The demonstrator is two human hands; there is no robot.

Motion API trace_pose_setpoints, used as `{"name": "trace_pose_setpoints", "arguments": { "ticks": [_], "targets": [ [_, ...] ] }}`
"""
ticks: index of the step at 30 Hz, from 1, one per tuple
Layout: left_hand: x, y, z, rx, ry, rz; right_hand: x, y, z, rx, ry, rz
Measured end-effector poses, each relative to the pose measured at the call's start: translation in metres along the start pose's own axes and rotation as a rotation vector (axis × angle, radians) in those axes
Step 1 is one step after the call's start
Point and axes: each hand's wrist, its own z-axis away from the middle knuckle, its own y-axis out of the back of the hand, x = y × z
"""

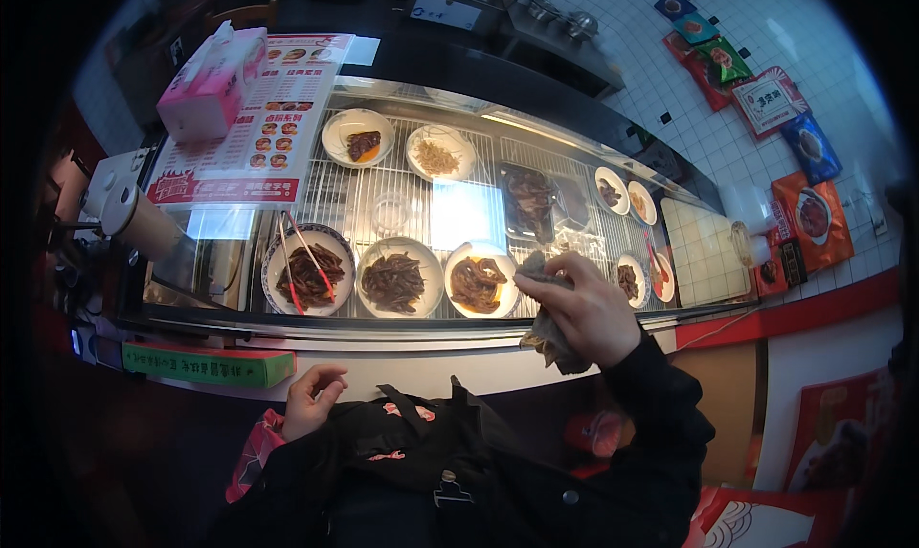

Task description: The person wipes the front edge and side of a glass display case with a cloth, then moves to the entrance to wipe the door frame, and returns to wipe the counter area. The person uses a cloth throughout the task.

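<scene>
My right hand grips a crumpled grey cloth over the glass top near the front edge of a lit food display case. The cloth's lower end hangs past that edge. My left hand is in front of the case, fingers loosely curled and thumb apart, holding nothing that I can see. Beneath the glass, bowls of dark braised food stand on a wire rack; the nearest to my right hand is a bowl of brown pieces in sauce. Red-tipped tongs lie across the leftmost bowl.
A pink tissue pack rests on a printed menu sheet on the case top. By my left hand lies a green box bearing writing. A tall cup stands at the left. Several food packets line the tiled wall at right.
</scene>
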Motion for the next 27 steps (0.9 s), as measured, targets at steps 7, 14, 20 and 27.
{"name": "trace_pose_setpoints", "arguments": {
  "ticks": [7,14,20,27],
  "targets": [
    [-0.001,-0.002,0.003,-0.011,0.006,-0.013,0.006,0.002,-0.008,0.034,-0.070,0.028],
    [-0.001,-0.002,0.005,0.046,0.009,-0.004,0.004,0.003,-0.005,0.006,-0.099,0.045],
    [0.004,-0.003,0.004,-0.019,-0.015,-0.014,-0.018,0.005,-0.007,0.006,0.038,0.013],
    [0.006,-0.004,0.006,0.000,0.029,-0.028,-0.029,0.000,-0.036,-0.021,0.110,-0.030]
  ]
}}
